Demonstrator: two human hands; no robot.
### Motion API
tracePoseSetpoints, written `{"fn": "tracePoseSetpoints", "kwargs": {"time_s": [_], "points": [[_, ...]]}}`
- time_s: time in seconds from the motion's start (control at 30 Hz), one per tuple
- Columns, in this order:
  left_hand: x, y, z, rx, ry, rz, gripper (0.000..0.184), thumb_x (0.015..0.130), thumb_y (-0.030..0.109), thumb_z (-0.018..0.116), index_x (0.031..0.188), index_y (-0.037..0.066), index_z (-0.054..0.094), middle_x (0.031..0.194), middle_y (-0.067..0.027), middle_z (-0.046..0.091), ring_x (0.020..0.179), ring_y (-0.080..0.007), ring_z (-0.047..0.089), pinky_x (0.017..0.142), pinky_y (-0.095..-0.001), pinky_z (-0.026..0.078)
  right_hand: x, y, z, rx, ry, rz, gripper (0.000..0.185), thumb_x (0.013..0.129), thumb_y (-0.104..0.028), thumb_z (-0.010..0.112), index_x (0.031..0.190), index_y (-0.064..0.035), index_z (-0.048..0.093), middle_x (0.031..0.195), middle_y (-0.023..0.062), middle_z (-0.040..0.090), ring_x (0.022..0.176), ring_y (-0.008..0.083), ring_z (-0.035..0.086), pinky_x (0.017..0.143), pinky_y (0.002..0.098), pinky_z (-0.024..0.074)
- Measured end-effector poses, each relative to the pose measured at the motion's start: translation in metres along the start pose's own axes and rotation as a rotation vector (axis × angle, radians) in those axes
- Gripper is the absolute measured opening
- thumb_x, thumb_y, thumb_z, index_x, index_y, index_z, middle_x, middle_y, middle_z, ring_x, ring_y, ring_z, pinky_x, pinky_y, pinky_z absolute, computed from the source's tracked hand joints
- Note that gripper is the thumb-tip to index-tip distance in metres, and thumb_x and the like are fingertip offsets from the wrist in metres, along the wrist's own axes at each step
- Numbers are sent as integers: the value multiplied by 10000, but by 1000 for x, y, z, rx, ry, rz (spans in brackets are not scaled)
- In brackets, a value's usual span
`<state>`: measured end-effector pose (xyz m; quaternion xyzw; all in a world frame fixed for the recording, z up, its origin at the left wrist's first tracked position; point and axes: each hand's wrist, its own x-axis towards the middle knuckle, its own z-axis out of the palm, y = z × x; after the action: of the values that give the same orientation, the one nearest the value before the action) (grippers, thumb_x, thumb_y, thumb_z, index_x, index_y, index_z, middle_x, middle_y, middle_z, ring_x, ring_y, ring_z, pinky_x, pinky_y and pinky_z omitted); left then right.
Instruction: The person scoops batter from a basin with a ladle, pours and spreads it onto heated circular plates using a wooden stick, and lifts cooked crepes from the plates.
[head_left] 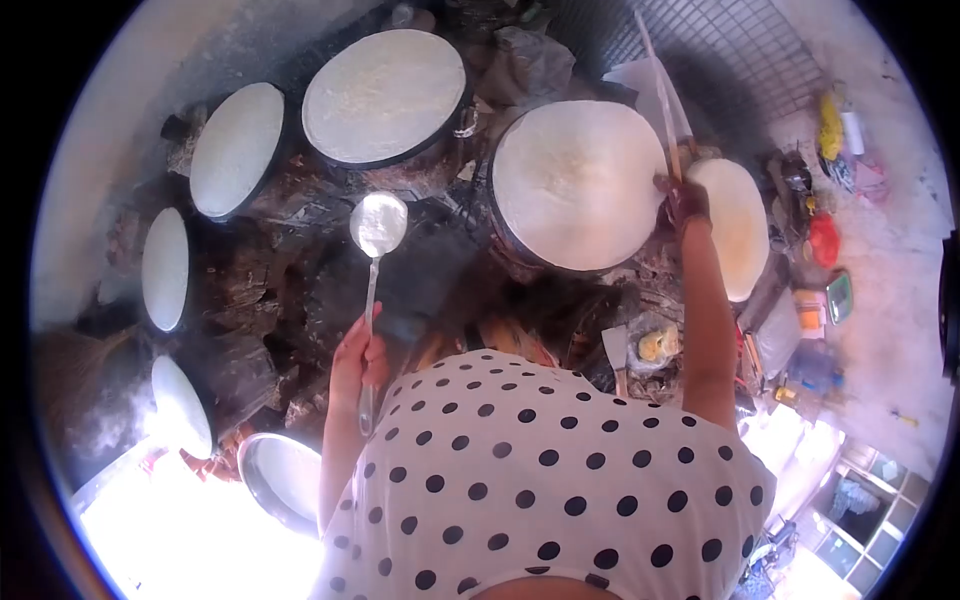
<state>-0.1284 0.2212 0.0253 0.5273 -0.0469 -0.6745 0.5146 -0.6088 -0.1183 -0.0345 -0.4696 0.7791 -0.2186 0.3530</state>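
Observation:
My left hand (358, 352) is closed round the handle of a metal ladle (379, 225), whose round bowl points away from me, below a large round pan (385, 97) covered in a pale layer. At the right, my right hand (685, 198) grips a long thin stick (662, 90) that points up and away. That hand is between a big round pan (578, 185) with a pale, slightly browned layer and a smaller pale round (735, 230). A whitish translucent sheet (640, 82) shows beside the stick.
More pale rounds stand at the left: one (237, 150), another (165, 270), and one (181, 408) near steam. A shallow round tray (282, 480) lies lower left. A bag with yellowish contents (657, 345) and a flat blade (615, 350) lie near my right arm.

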Motion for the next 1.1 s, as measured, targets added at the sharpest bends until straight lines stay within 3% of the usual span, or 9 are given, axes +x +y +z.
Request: {"fn": "tracePoseSetpoints", "kwargs": {"time_s": [0.17,0.27,0.33,0.43,0.53,0.67,0.8,0.87,1.1], "points": [[1,20,-13,-277,-123,-33,373,1014,176,348,1367,72,407,630,46,362,386,-31,331,335,-184,278,-55,-81,-34,365,-63,-117,192,806,-243,703,752,-83,611,492,-41,442,380,70,368,366,238,245],[-25,42,-7,-386,-218,70,414,1024,194,324,1400,21,344,620,44,359,372,-24,355,326,-182,323,-37,-12,-43,486,-108,-71,171,830,-245,671,818,-85,610,478,-38,427,381,88,400,375,226,296],[-36,47,-5,356,-107,363,435,1017,215,340,1404,17,336,595,47,341,355,-33,343,324,-181,316,-91,-5,-13,562,-12,100,174,843,-268,660,833,-102,609,505,-28,449,376,101,398,365,245,308],[-17,52,13,372,-77,214,425,994,177,373,1390,22,368,579,40,376,363,-38,329,332,-187,294,-53,83,14,809,-297,285,224,788,-217,734,914,-56,644,611,34,557,464,154,507,419,261,379],[22,45,18,214,-158,30,385,998,166,373,1366,52,397,613,42,357,362,-37,328,325,-203,319,-36,83,1,664,61,64,212,789,-236,727,931,-90,667,673,70,600,534,180,553,468,312,423],[35,32,43,72,-209,-150,364,1005,205,403,1349,89,431,626,38,375,391,-47,318,351,-199,282,16,39,-164,-867,393,-255,328,910,-282,533,1118,-50,634,1036,209,658,913,324,643,734,372,516],[44,23,72,36,-280,-174,344,1009,202,394,1328,87,446,626,48,384,384,-42,319,337,-205,284,-61,-2,-254,-631,625,-356,434,865,-457,572,1171,-151,609,981,158,673,812,322,653,717,415,512],[48,17,87,63,-265,-179,341,1010,204,390,1325,89,449,626,51,385,380,-41,321,331,-206,286,-75,14,-256,-1296,712,-565,326,898,-395,545,1106,-159,630,974,129,677,790,309,657,697,400,527],[39,-1,125,17,-174,-182,339,1010,216,399,1321,95,455,619,56,381,374,-33,331,311,-194,280,-79,182,-113,-764,748,-613,154,851,-172,507,956,-143,615,932,76,621,799,280,628,678,415,511]]}}
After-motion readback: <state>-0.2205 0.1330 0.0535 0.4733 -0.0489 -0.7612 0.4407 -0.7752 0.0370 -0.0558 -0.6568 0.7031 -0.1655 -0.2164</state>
